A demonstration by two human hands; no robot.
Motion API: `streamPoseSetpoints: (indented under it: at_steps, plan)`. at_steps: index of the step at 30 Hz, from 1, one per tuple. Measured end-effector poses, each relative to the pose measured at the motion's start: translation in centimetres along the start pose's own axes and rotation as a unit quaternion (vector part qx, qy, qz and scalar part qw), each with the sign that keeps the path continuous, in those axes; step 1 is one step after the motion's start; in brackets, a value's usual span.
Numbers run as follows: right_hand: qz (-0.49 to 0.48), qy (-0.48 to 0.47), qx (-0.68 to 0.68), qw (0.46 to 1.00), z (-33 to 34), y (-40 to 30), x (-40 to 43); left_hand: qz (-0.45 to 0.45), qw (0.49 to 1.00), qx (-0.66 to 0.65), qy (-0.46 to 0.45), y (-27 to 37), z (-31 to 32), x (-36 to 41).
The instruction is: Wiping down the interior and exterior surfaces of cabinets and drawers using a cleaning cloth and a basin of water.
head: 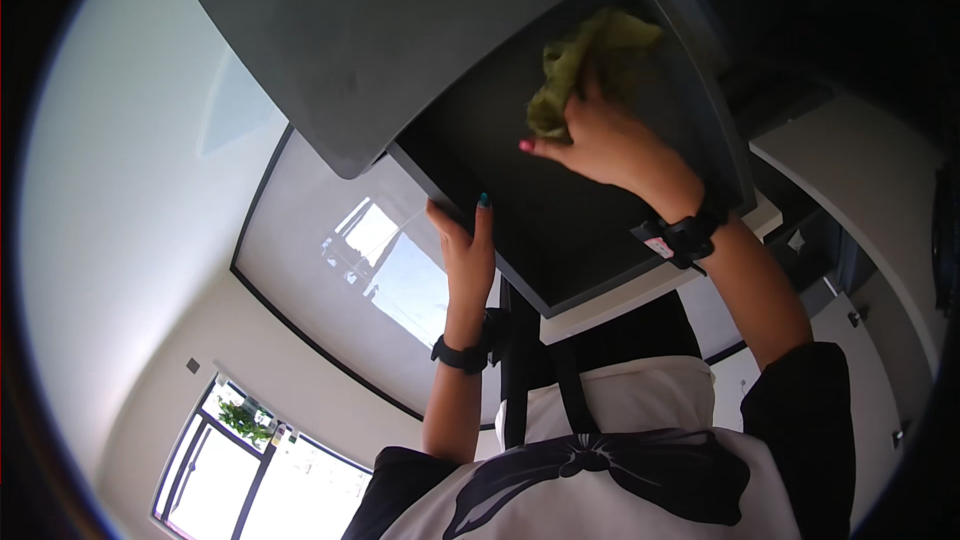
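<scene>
A dark grey drawer [517, 277] stands pulled out beneath a grey tabletop [352, 37], its inside in deep shadow. My left hand [469, 259] grips the drawer's side wall, the thumb over the upper edge and the fingers outside. Inside the drawer, my right hand [619, 142] holds a crumpled yellow-green cloth [562, 75] toward the far end. The fingertips are partly hidden by the cloth. Both wrists wear black bands.
Below the drawer lies a glossy pale floor [300, 202] with a dark border and window reflections. On the right are a curved pale panel [855, 157] and an open cabinet door [847, 360] with hinges. A glazed door [217, 465] stands at the lower left.
</scene>
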State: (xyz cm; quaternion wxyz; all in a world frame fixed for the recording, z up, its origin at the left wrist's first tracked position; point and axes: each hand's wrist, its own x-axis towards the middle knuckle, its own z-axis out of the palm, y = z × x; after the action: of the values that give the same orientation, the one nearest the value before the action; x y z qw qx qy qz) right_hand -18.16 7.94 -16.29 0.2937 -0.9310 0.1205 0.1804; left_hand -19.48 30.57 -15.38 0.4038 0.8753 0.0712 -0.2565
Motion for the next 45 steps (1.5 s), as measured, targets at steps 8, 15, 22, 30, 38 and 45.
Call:
streamPoseSetpoints:
  at_steps: [8,15,22,30,38,45]
  plan:
    - [-0.010,0.024,-0.055,0.998,5.3,-0.7,1.2,-0.045,0.999,0.019,0.022,1.4,-1.5,2.3]
    - [-0.050,0.277,-0.169,0.945,6.0,7.0,6.9,-0.044,0.987,-0.081,0.135,0.4,2.2,2.5]
    - [-0.043,0.231,-0.263,0.936,7.0,4.8,8.8,0.013,0.980,-0.108,0.169,-0.2,2.6,2.3]
    - [-0.175,0.179,-0.049,0.967,11.8,-4.2,6.9,0.024,0.980,-0.074,0.182,-0.7,2.5,2.2]
    - [-0.211,0.088,-0.074,0.971,10.1,0.4,5.8,0.002,0.985,-0.035,0.168,-1.5,2.5,1.3]
    - [-0.135,0.144,-0.202,0.959,4.0,10.9,3.8,0.003,0.983,-0.044,0.178,-2.7,4.1,0.0]
